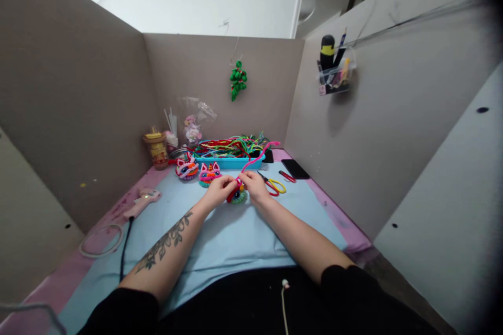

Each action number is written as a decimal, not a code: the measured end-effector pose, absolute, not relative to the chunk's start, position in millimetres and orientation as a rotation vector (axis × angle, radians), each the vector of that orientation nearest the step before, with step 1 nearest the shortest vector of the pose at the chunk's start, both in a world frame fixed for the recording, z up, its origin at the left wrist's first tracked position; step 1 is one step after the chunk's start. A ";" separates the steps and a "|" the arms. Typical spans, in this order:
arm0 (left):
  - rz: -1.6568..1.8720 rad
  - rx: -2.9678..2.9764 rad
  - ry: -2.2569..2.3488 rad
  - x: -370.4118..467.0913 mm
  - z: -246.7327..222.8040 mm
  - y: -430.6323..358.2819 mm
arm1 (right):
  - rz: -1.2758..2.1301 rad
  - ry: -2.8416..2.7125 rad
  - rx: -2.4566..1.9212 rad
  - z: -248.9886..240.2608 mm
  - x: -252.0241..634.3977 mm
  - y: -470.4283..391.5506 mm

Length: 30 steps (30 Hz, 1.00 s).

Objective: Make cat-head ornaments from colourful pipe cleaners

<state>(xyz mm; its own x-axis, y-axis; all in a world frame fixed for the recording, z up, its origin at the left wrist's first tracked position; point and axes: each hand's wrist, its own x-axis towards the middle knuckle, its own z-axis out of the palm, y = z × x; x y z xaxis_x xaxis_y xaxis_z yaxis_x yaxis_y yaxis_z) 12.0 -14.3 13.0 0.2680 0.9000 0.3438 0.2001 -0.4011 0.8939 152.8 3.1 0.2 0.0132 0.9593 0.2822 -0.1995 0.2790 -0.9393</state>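
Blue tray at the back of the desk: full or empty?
Full: the blue tray is heaped with colored fuzzy wires that rise above its front rim.

The stem (255, 161) is bright pink, the tray (236, 163) blue, the scissors' handles (277, 187) red and yellow.

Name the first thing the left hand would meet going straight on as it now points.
Most likely the fingers of the right hand, just ahead of the left hand, where the pink fuzzy strip rises; which is nearer the camera is hard to tell.
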 end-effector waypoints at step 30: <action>0.908 0.947 0.543 18.2 11.6 -18.2 | 1.147 -1.049 -0.709 6.6 146.3 -7.9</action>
